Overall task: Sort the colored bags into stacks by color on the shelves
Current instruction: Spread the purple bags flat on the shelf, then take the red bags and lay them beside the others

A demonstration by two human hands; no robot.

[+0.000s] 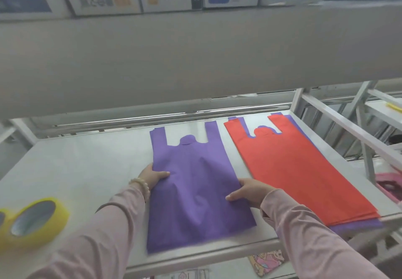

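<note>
As left hand (153,177) grips, right hand (247,191) pinches bag (195,183).

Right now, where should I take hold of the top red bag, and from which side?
Probably pinch the top red bag at its near bottom edge, from the shelf front: it lies flat, handles toward the back, under the upper shelf.

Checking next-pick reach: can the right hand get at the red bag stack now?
Likely yes: the red bag stack lies beside the right hand, nothing between; but that hand grips the purple bag.
</note>
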